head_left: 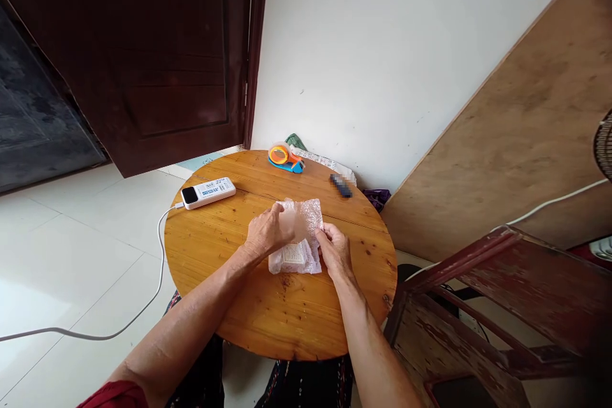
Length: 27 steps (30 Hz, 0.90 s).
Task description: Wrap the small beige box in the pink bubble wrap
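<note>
In the head view, a sheet of bubble wrap (313, 211) is lying near the middle of a round wooden table (205, 248), between the person's two hands. A small packet (294, 255) with a pale printed label is resting on the near part of the wrap, and clear plastic is bunching around its sides.

The right hand (335, 248) is pinching the right edge of the wrap, its thumb and fingers nearly closed there. The left hand (264, 229) is reaching over the wrap from the left, its fingers partly curled; they are blurring into the plastic, so I cannot tell whether they are gripping it or only touching it.

Toward the far edge of the table, an orange and blue tape dispenser (285, 157) is sitting by the wall (363, 44), and a dark object (340, 185), its surface pixelated, is lying to its right. On the left, a white device (209, 192) with a black end is resting near the rim, and a white cable (160, 261) is running from it down toward the floor (100, 268).
</note>
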Each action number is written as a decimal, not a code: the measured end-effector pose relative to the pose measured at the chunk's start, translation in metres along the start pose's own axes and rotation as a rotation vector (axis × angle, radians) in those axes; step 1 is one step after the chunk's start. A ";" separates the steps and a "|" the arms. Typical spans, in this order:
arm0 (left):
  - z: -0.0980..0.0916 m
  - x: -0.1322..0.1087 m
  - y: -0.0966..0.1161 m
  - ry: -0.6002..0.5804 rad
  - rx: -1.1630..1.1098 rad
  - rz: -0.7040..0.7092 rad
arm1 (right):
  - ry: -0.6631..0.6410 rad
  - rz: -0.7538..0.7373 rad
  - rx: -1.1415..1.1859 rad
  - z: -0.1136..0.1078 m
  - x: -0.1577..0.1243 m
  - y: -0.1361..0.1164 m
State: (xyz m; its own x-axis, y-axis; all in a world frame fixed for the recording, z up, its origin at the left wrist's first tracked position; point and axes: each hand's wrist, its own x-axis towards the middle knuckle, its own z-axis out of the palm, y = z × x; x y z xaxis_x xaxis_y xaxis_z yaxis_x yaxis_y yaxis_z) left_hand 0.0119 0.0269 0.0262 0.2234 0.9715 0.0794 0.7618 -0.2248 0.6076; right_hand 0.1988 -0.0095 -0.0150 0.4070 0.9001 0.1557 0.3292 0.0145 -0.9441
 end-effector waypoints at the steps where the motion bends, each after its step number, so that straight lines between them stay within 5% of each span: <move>1: 0.000 0.002 -0.002 -0.008 -0.004 -0.030 | 0.017 -0.016 -0.009 -0.001 0.001 0.002; 7: -0.010 0.012 -0.015 0.040 -0.144 -0.104 | 0.068 -0.067 -0.062 -0.003 0.003 0.002; 12: -0.002 0.003 -0.005 0.065 -0.015 0.043 | 0.055 -0.082 -0.151 -0.002 0.000 -0.003; 17: -0.002 0.019 -0.021 0.097 -0.236 -0.146 | 0.087 -0.050 -0.315 -0.008 0.001 -0.006; 22: -0.005 0.035 -0.048 0.128 -0.336 -0.198 | 0.145 0.046 -0.524 -0.013 0.002 -0.011; 27: -0.006 0.037 -0.051 0.183 -0.341 -0.220 | 0.140 0.065 -0.616 -0.011 0.000 -0.013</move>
State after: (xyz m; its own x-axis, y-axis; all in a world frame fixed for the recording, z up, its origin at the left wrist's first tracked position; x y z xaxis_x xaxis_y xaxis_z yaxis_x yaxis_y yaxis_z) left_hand -0.0224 0.0751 0.0024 -0.0568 0.9976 0.0388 0.5278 -0.0029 0.8494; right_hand 0.2040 -0.0149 0.0004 0.5364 0.8246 0.1797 0.7132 -0.3290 -0.6190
